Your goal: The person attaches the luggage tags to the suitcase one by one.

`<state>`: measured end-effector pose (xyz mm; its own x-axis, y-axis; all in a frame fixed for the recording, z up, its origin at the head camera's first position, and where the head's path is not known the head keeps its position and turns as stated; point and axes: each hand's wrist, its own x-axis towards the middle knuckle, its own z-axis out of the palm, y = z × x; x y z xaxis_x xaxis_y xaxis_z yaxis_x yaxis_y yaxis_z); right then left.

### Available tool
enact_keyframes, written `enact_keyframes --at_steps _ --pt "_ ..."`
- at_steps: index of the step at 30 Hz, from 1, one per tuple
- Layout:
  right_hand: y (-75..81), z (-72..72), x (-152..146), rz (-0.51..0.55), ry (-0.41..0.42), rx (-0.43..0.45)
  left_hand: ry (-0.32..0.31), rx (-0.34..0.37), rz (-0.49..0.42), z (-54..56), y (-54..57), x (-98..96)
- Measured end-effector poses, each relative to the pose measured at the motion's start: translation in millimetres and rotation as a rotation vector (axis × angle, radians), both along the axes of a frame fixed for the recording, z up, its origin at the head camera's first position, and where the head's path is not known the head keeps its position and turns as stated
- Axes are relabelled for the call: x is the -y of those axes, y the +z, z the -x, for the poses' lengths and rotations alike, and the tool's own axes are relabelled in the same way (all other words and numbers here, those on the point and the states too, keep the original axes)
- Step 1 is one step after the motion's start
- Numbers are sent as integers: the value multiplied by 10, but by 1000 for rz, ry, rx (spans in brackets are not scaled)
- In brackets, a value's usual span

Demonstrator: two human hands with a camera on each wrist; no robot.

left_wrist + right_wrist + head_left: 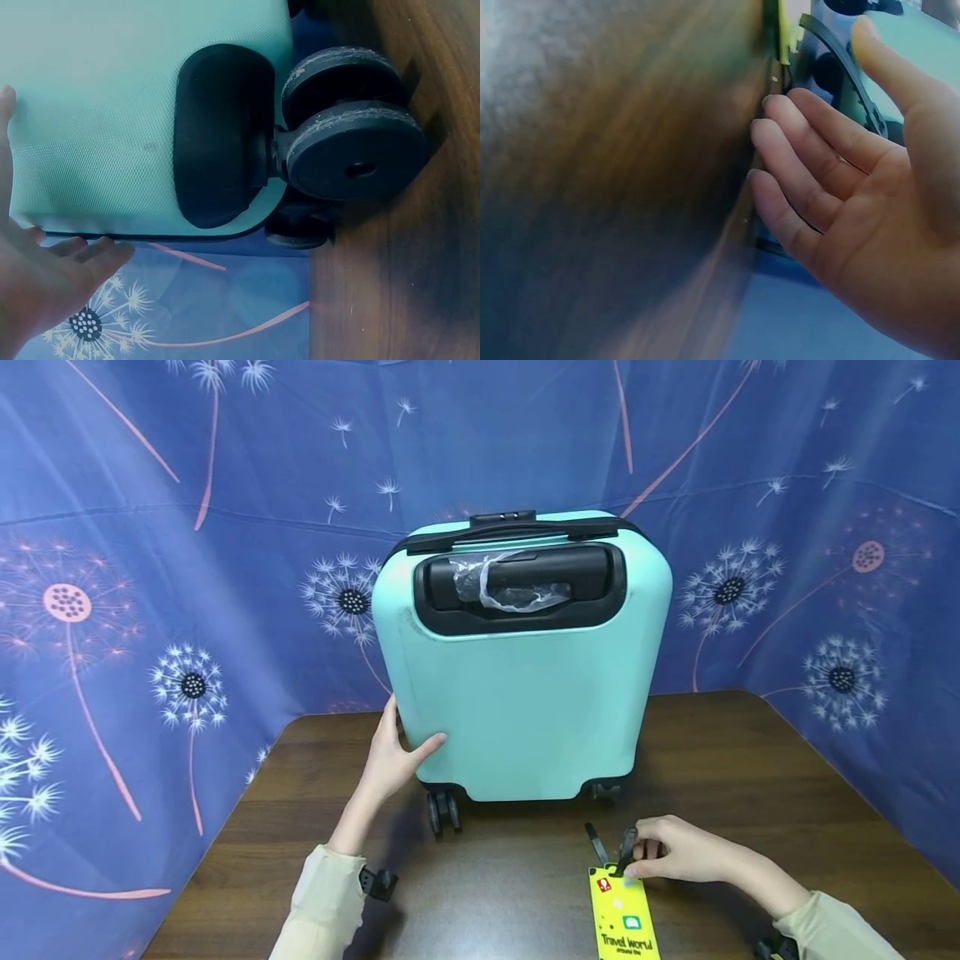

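A mint-green suitcase point(525, 693) stands upright on its wheels. My left hand point(393, 752) rests against its lower left side, thumb on the broad face. In the left wrist view the fingers point(97, 259) lie nearly straight along the edge, near a black double wheel point(352, 127). To the front right, my right hand point(675, 852) pinches the black strap point(627, 847) of a yellow luggage tag point(622, 914) between thumb and forefinger. The tag's printed side faces up. In the right wrist view the strap point(847, 67) passes between thumb and curved fingers.
Both things are on a brown wooden table point(487, 893). A blue cloth with dandelions point(510, 435) hangs behind it. Crumpled clear plastic point(510, 585) wraps the suitcase's black pull handle point(592, 572), and a carry handle point(525, 531) runs across its top.
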<state>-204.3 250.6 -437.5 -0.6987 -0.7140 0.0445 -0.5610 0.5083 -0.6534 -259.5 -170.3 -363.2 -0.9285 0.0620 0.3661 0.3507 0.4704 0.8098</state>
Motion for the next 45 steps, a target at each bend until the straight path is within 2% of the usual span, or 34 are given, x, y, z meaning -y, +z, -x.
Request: enact_keyframes --at_steps 9,15,22,27,31,39,45 --pt "-101 4 48 36 25 99 68 -23 3 -10 -27 -52" --pt "-127 13 105 37 -11 166 48 16 -27 -41 -16 -53" --pt "-109 12 142 8 -71 248 24 20 -57 -79 -14 -60" --pt "-43 3 133 56 -94 354 12 20 -80 -84 -28 -63" --pt "-4 -13 104 93 -103 400 10 27 -88 -84 -38 -60" --pt "73 -28 28 239 5 446 15 45 -91 -95 -40 -63" --pt "156 -71 -5 267 27 413 9 56 -96 -90 -49 -69"
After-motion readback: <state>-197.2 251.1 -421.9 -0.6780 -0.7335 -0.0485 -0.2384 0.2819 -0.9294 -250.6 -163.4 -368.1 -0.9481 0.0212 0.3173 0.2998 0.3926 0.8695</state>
